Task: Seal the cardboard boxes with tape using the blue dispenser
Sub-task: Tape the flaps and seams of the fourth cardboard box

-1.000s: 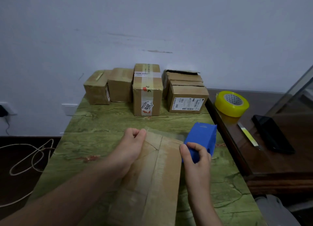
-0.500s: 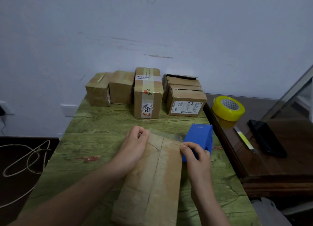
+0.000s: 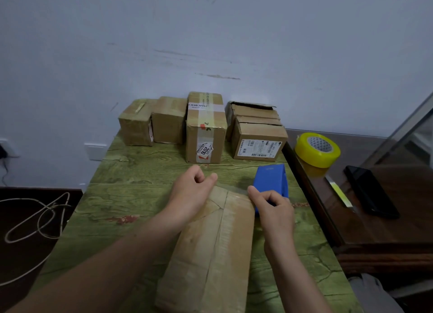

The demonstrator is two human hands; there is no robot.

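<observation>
- long box (image 3: 210,249) lies flat on the green tabletop (image 3: 117,207), near edge, long side running away from the person; glossy tape already over its top seam.
- left hand (image 3: 192,191): heel on the box's far left corner, fingers curled in just past the far edge, thumb out. cannot tell if it holds anything.
- right hand (image 3: 274,209): fingers wrapped round the near end of the dispenser (image 3: 271,181), at the box's far right corner.
- dispenser: blue, just beside the box's right side, far end pointing toward the back of the tabletop.
- thin clear strip (image 3: 234,189) spans the box's far end between the dispenser and the left hand; looks like tape.
- hands apart, one at each far corner of the box.
- back boxes (image 3: 206,130): four in a row against the wall, well apart from the near box; rightmost has its top flaps not flat.
- dark side table (image 3: 375,237) to the right: yellow tape roll (image 3: 317,150), black phone (image 3: 371,191), a thin knife-like tool (image 3: 338,193) between them.
- cord (image 3: 35,219) looped on the floor, left.
</observation>
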